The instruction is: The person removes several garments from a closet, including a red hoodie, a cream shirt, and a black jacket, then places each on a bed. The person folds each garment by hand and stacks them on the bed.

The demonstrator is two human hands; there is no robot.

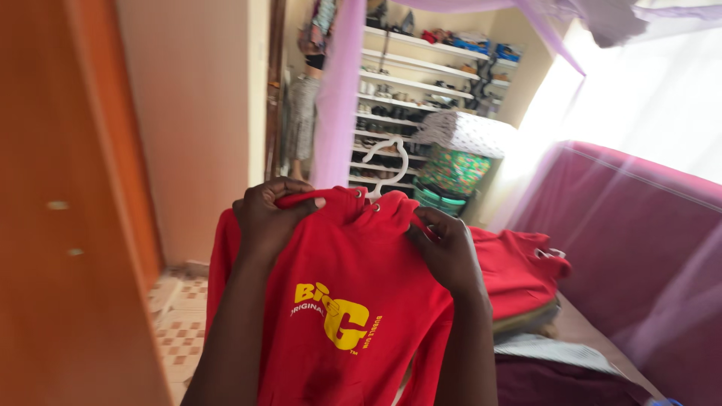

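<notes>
A red hooded sweatshirt (pixel 338 263) with yellow lettering on its chest hangs on a white plastic hanger (pixel 392 159), whose hook sticks up above the collar. My left hand (pixel 267 218) grips the left side of the collar. At the right side, my right hand (pixel 447 252) pinches the collar fabric. I hold the garment up in front of me at chest height. The lower part of the sweatshirt runs out of view at the bottom.
An orange wooden door (pixel 68 225) stands close on the left. White shelves (pixel 421 83) with shoes and a patterned bin (pixel 451 173) fill the back. A maroon bed (pixel 632 248) with folded clothes (pixel 526 301) lies on the right, and a purple net (pixel 338 98) hangs above. Tiled floor (pixel 180 316) lies below.
</notes>
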